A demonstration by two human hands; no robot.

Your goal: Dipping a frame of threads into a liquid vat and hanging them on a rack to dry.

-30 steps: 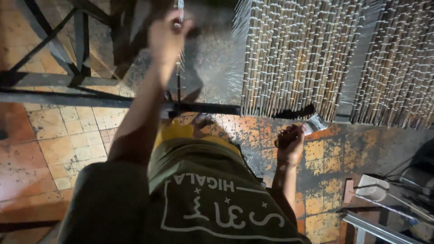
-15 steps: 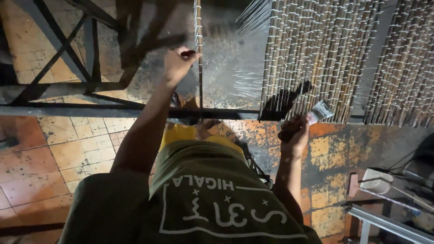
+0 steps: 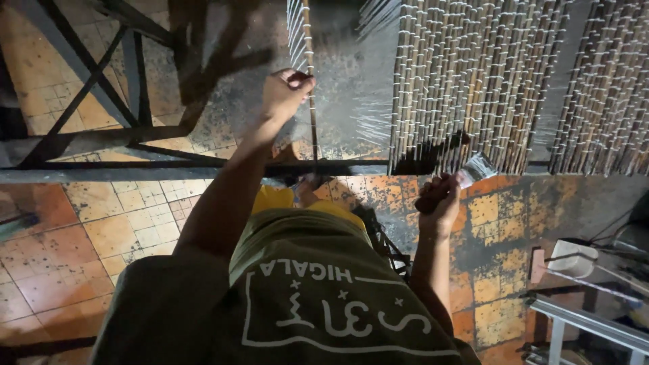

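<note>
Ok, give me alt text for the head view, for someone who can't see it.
Seen from above, the left hand grips a thin upright stick at a metal frame, while the right hand holds a paintbrush below hanging mats of tied sticks, over a tiled floor.

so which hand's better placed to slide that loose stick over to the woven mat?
Left, probably. The left hand already grips the single bamboo stick among the strings, apart from the woven stick mat. The right hand is lower, closed on a paintbrush near the mat's bottom edge.
</note>
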